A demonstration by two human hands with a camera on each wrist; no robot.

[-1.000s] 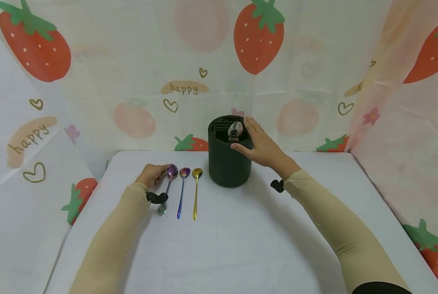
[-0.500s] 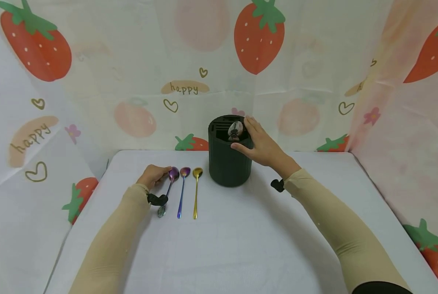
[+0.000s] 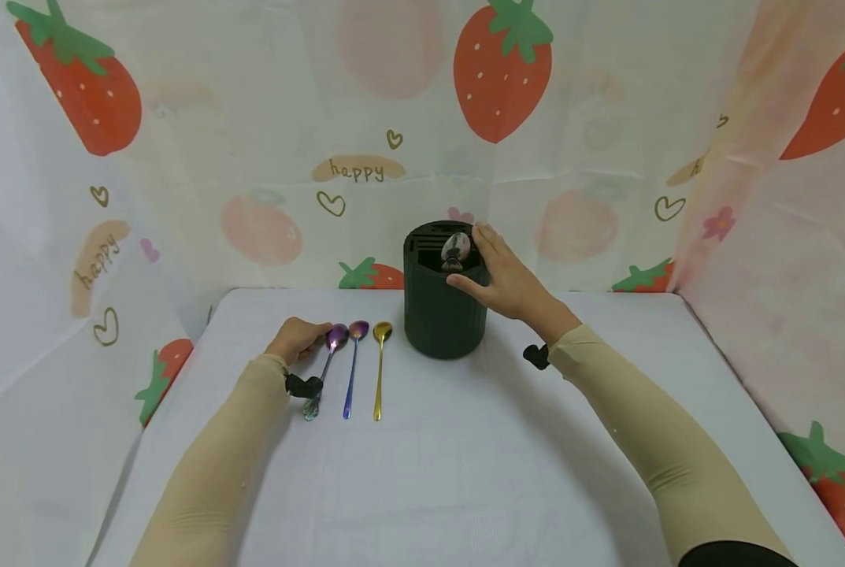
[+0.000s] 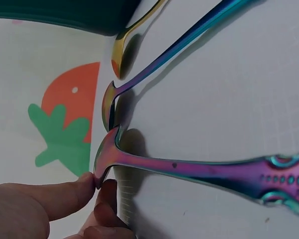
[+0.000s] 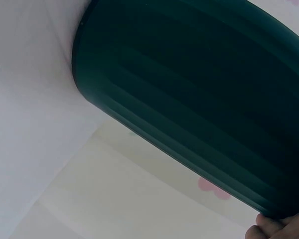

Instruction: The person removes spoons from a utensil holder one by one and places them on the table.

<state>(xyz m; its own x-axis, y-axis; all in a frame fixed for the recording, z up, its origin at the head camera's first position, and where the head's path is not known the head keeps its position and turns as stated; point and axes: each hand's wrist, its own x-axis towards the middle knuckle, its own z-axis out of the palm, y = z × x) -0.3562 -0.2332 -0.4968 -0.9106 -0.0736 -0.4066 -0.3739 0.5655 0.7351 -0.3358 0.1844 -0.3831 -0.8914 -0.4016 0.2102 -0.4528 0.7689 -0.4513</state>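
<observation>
In the head view my left hand (image 3: pixel 297 340) is at the left end of a row of spoons. Its thumb and index finger pinch the bowl of a purple spoon (image 3: pixel 337 337), whose ornate handle (image 4: pixel 286 181) points toward me. Beside it lie a spoon with a purple bowl and blue handle (image 3: pixel 352 374) and a gold spoon (image 3: pixel 379 374). My right hand (image 3: pixel 510 283) holds the rim of a dark green utensil holder (image 3: pixel 445 319), thumb at the front and fingers along the right side. A silver spoon (image 3: pixel 456 247) stands in the holder, bowl up.
A white cloth covers the table (image 3: pixel 422 480). Strawberry-printed sheets hang behind it (image 3: pixel 280 118) and at both sides. The holder stands near the back edge, to the right of the gold spoon.
My left hand has drawn the purple spoon slightly toward me and closer to the blue-handled spoon. The left printed sheet has shifted inward. My right hand stays on the holder.
</observation>
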